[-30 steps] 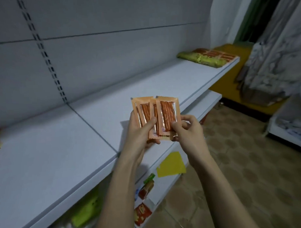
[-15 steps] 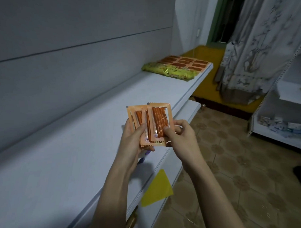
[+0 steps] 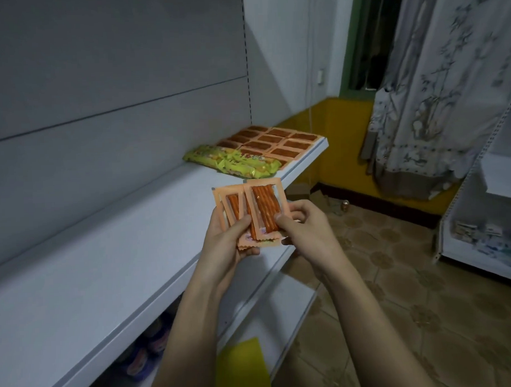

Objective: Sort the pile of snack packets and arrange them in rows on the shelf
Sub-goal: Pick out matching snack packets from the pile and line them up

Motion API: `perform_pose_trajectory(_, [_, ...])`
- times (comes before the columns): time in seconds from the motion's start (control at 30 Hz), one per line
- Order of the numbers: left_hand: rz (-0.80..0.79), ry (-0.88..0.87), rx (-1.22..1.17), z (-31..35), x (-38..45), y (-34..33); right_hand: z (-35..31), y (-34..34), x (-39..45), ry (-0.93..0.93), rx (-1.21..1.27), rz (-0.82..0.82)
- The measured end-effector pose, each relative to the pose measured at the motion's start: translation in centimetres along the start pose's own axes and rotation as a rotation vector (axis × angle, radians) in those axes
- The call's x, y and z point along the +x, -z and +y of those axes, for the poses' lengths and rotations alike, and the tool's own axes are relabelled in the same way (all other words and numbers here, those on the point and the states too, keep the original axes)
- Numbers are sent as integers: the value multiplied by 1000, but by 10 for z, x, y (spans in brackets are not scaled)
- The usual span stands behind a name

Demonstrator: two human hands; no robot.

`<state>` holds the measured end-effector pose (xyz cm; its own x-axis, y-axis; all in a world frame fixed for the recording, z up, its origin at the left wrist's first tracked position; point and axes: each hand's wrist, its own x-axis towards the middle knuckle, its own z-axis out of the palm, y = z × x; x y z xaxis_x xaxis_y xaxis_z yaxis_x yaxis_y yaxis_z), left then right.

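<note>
Near: left hand (image 3: 225,240) and right hand (image 3: 304,229) both grip a fanned stack of orange snack packets (image 3: 250,212) above the white shelf (image 3: 111,256) edge; printing unreadable. Far end of shelf: yellow-green packets (image 3: 233,162), lettering illegible; beyond, orange packets in rows (image 3: 272,142).

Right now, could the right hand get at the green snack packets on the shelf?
Probably not yet: the right hand is pinching the orange packets with the left hand, and the green packets lie farther along the shelf, though nothing blocks the way.
</note>
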<state>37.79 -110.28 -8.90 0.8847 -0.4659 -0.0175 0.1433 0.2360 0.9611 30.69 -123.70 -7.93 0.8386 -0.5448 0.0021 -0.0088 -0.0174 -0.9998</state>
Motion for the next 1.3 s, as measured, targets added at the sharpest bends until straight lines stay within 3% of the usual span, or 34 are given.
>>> perform_pose_trajectory(0.4, [93,-36,-27,-24,125,-92,6,82,153,-79,103,-48])
perform_pose_trajectory(0.53, [231,-118,-114,-15,184,-94,4,99,226,-92,221,-27])
perform_pose_trajectory(0.7, [485,-228,-235,2,246,-79,2,101,319,-3,-56,-73])
perform_pose_trajectory(0.97, [697,-279,-227,10,305,-77,-1,75,414,75,-561,-616])
perform_pose_trajectory(1.13, [814,-321,-221,9,321,-93,-6,74,445,96,-606,-984])
perform_pose_trajectory(1.3, [907,-376,-194,2,332,-116,-6,69,463,166,-709,-1230])
